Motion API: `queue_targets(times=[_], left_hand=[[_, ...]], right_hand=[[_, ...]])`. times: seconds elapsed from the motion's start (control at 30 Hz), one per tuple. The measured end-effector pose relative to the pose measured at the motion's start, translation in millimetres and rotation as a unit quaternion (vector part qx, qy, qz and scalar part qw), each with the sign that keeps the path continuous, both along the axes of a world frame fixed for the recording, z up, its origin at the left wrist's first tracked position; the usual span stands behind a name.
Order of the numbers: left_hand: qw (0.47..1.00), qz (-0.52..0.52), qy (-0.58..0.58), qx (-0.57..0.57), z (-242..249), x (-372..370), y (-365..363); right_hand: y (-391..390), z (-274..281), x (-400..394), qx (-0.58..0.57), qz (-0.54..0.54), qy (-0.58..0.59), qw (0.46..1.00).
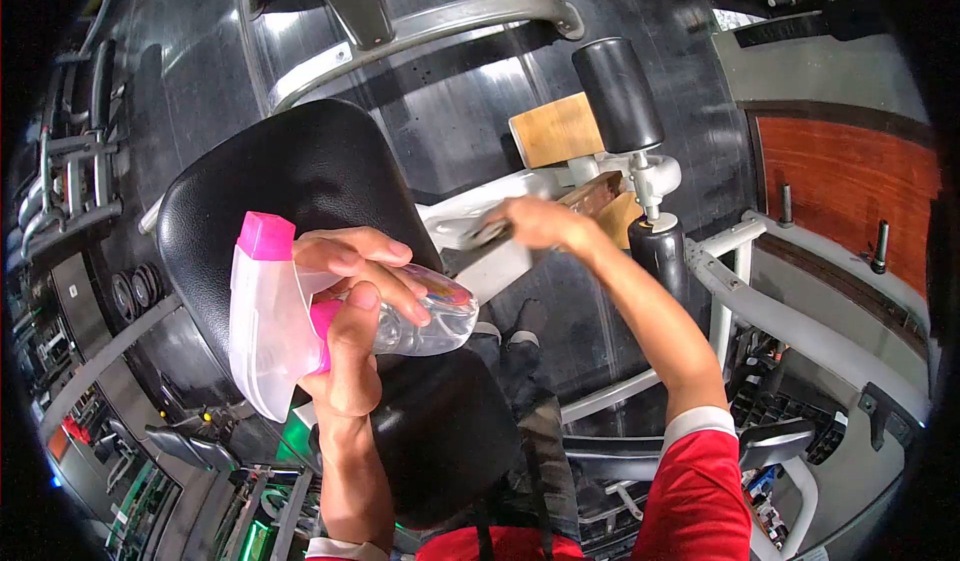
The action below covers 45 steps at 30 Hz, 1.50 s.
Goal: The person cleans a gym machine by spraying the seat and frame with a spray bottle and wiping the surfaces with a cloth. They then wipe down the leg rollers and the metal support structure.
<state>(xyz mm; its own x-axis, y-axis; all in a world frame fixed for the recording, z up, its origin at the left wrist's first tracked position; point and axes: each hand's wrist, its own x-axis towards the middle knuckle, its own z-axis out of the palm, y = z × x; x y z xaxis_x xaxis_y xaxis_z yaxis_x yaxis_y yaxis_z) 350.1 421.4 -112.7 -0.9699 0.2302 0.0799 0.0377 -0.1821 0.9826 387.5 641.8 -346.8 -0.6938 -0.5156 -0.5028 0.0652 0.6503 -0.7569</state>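
Observation:
My left hand is wrapped round the neck of a clear spray bottle, which lies tilted sideways in my grip. Its trigger head is translucent white with a pink nozzle and a pink collar. Behind it is the black padded seat of a gym machine. My right hand reaches forward to the machine's pale metal frame, fingers closed on what looks like a folded grey cloth. Only a small edge of that cloth shows.
Black foam rollers stand on the machine past my right hand, near a wooden board. A curved grey metal frame crosses the dark floor ahead. Pale tubing runs along the right. A second black pad lies below my hands.

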Motion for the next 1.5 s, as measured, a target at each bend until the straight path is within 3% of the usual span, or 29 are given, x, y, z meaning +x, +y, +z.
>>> queue_targets(times=[0.03, 0.1, 0.23, 0.3, 0.37, 0.4, 0.47, 0.53, 0.6, 0.67, 0.7, 0.77, 0.87, 0.93, 1.0, 1.03, 1.1, 1.2, 1.27, 1.33, 1.4, 1.47, 1.5], left_hand=[[1.0, 0.001, 0.001, 0.0, 2, 0, -1], [0.999, -0.01, -0.019, 0.034, 4, 1, -1], [1.0, 0.002, 0.012, 0.002, 0, 0, 3], [0.999, -0.016, 0.032, -0.003, 0, 0, 2], [0.999, -0.01, 0.036, -0.003, -5, 1, 1], [0.999, -0.005, 0.04, -0.005, -7, 1, 2], [0.999, -0.006, 0.051, -0.004, -7, 0, 4], [0.998, -0.005, 0.062, -0.003, -6, -1, 6], [0.998, 0.012, 0.053, -0.02, -5, -2, 6], [0.998, 0.02, 0.053, -0.025, -4, 0, 8], [0.998, 0.021, 0.056, -0.031, -5, 0, 9], [0.996, 0.045, 0.042, -0.065, -1, 1, 14], [0.99, 0.056, 0.068, -0.107, -4, -3, 14], [0.989, 0.065, 0.068, -0.115, -3, -3, 16], [0.988, 0.051, 0.075, -0.125, -2, -3, 19], [0.997, 0.006, 0.065, -0.044, -7, -3, 14], [0.998, 0.0, 0.052, -0.038, -7, -2, 17], [0.999, -0.011, 0.027, -0.039, -7, -1, 22], [0.998, -0.013, 0.014, -0.052, -7, 0, 24], [0.999, -0.025, 0.019, -0.043, -8, 2, 28], [0.999, -0.039, 0.018, -0.031, -10, 1, 32], [0.992, -0.02, 0.06, -0.105, -11, 0, 38], [0.996, -0.013, 0.023, -0.084, -13, 1, 40]], right_hand=[[21, -29, -2, 0.073, 0.025, -0.026, 0.997], [50, -40, -2, 0.162, -0.057, -0.041, 0.984], [24, -30, -11, 0.203, -0.01, -0.069, 0.977], [-6, 1, -11, -0.04, -0.004, -0.067, 0.997], [-42, 34, -2, -0.245, 0.0, 0.042, 0.969], [-55, 61, -5, -0.192, 0.021, 0.025, 0.981], [-53, 64, 1, -0.19, -0.018, 0.007, 0.982], [-33, 17, 9, -0.156, -0.045, 0.0, 0.987], [1, 0, 11, 0.071, -0.055, -0.002, 0.996], [42, -44, 25, 0.132, -0.107, 0.074, 0.983], [45, -42, 29, 0.13, -0.106, 0.074, 0.983], [44, -42, 35, 0.169, -0.212, 0.071, 0.96], [-3, 17, 33, 0.091, -0.183, 0.072, 0.976], [-42, 45, 54, -0.018, -0.213, 0.152, 0.965], [-77, 54, 80, -0.108, -0.289, 0.162, 0.937], [-78, 58, 87, -0.107, -0.29, 0.161, 0.937], [-75, 63, 94, -0.077, -0.244, 0.23, 0.939], [-47, 8, 109, 0.0, -0.286, 0.319, 0.904], [-25, -10, 106, 0.102, -0.371, 0.306, 0.871], [-23, -12, 100, 0.103, -0.516, 0.26, 0.81], [-45, 1, 100, 0.109, -0.506, 0.274, 0.811], [-79, 26, 110, 0.04, -0.411, 0.291, 0.863], [-99, 30, 124, -0.034, -0.398, 0.29, 0.869]])
